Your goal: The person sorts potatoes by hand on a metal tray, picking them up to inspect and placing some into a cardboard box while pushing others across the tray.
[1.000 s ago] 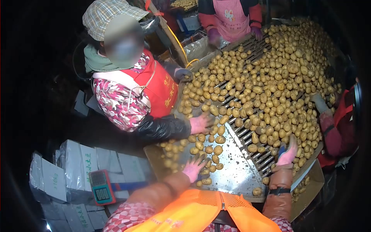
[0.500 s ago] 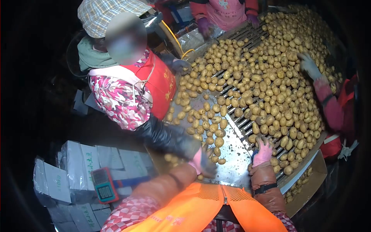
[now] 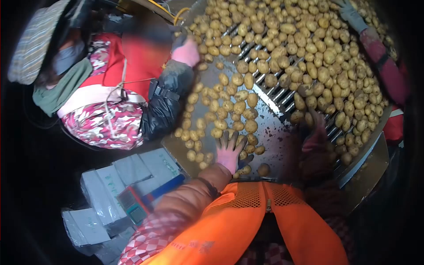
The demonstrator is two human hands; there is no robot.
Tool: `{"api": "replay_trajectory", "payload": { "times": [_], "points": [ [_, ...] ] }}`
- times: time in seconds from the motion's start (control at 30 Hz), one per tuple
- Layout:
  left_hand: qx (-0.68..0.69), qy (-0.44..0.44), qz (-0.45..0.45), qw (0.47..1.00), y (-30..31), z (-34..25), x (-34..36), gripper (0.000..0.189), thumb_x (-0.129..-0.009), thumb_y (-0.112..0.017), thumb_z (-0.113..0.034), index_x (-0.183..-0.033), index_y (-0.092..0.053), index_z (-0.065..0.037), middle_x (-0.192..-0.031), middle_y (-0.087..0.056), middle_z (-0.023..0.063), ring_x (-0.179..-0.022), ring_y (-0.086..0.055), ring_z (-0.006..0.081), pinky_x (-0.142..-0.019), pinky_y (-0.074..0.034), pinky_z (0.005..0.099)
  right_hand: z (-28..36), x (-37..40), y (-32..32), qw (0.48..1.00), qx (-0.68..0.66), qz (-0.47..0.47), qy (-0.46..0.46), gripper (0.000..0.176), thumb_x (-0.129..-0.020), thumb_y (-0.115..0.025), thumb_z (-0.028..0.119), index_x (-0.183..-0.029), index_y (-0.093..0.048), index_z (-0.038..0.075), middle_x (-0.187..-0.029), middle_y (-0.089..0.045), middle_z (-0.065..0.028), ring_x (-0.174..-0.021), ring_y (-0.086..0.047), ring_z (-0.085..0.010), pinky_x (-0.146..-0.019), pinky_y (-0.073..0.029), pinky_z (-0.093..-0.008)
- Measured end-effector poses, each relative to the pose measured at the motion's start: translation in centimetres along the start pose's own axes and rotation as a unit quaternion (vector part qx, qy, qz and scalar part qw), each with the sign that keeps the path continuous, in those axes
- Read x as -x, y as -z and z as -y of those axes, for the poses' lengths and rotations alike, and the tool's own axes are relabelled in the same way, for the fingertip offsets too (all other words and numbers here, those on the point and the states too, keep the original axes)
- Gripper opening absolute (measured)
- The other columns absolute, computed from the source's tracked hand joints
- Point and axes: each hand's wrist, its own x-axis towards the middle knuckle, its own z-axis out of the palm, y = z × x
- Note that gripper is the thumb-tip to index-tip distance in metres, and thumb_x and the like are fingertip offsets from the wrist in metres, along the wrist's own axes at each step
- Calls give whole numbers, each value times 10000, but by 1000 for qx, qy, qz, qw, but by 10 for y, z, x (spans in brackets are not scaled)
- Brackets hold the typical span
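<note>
My left hand [image 3: 229, 154], in a pink and grey glove, lies over several potatoes on the metal chute [image 3: 276, 143]. Its fingers are spread and pointing away from me. Loose potatoes [image 3: 227, 106] surround the fingertips. On the right, my right hand [image 3: 316, 132] is in shadow and blurred at the lower edge of the slatted grate [image 3: 282, 99]. It is close to potatoes there, but its fingers cannot be made out, nor whether they hold one.
A co-worker in a red apron [image 3: 132, 57] stands at the left, one pink-gloved hand [image 3: 186, 52] near the potatoes. Another person's gloved hand [image 3: 352, 17] reaches in at upper right. Wrapped white packs [image 3: 108, 185] and a red-and-teal device [image 3: 133, 205] lie at lower left.
The view has shifted. The co-worker's arm has drawn back from beside my left hand toward the upper left. My left hand now shows spread over the potatoes; my right has become dark and blurred.
</note>
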Motion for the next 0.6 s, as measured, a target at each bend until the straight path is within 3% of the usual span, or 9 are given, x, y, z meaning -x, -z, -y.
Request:
{"api": "replay_trajectory", "payload": {
  "times": [0.1,0.2,0.3,0.4,0.47,0.53,0.57,0.6],
  "points": [
    [-92,-29,22,995,-4,11,-5,606,-777,-717,-371,-1324,-586,-147,-1418,-470,164,-1293,-397,480,-1023,-348,668,0,-12,-7,998,42,-29,38,469,-905,-716,225,-1302,-589,10,-1175,-619,-196,-1101,-622,-323,-955,-512,-404],
    [-39,-4,55,998,-33,24,-3,566,-818,-682,-341,-1334,-583,-131,-1423,-468,172,-1295,-391,501,-1017,-346,705,-7,-22,-20,994,76,-35,67,451,-912,-707,217,-1296,-595,9,-1159,-625,-189,-1089,-627,-314,-947,-518,-399],
    [-1,41,81,996,-38,26,8,764,-725,-732,-460,-1430,-546,-230,-1532,-404,158,-1423,-267,539,-1105,-184,757,-17,-25,-24,989,107,-42,94,433,-919,-697,209,-1290,-600,8,-1144,-631,-183,-1077,-632,-304,-939,-524,-394],
    [78,70,85,991,-23,23,-17,784,-734,-731,-475,-1450,-522,-236,-1533,-404,158,-1431,-250,546,-1089,-197,770,-22,-23,-26,984,137,-46,105,415,-926,-688,200,-1284,-605,7,-1128,-636,-177,-1066,-638,-295,-931,-530,-389],
    [85,67,102,989,-17,21,-16,791,-753,-722,-482,-1471,-495,-237,-1539,-395,155,-1429,-250,550,-1082,-204,776,-28,-15,-21,992,108,-30,61,378,-929,-670,159,-1273,-612,13,-1081,-653,-155,-1033,-649,-264,-914,-541,-372],
    [63,54,121,989,-15,29,-20,825,-767,-718,-487,-1505,-443,-239,-1554,-372,150,-1430,-246,555,-1080,-207,779,-45,-37,-38,930,-83,-162,319,337,-936,-639,122,-1252,-610,8,-1033,-661,-141,-1006,-656,-235,-902,-548,-358],
    [36,44,132,990,-22,38,-19,857,-771,-719,-489,-1529,-405,-241,-1567,-354,147,-1432,-242,557,-1082,-206,778,-49,-41,-37,916,-101,-188,339,337,-936,-639,122,-1252,-610,8,-1033,-661,-141,-1006,-656,-235,-902,-548,-358],
    [11,66,183,981,-25,36,-18,908,-765,-735,-462,-1557,-351,-239,-1592,-316,141,-1449,-227,540,-1092,-201,774,-49,-38,-34,940,-64,-169,288,329,-932,-627,107,-1243,-603,4,-1025,-655,-140,-1007,-652,-227,-905,-546,-355]
  ]
}}
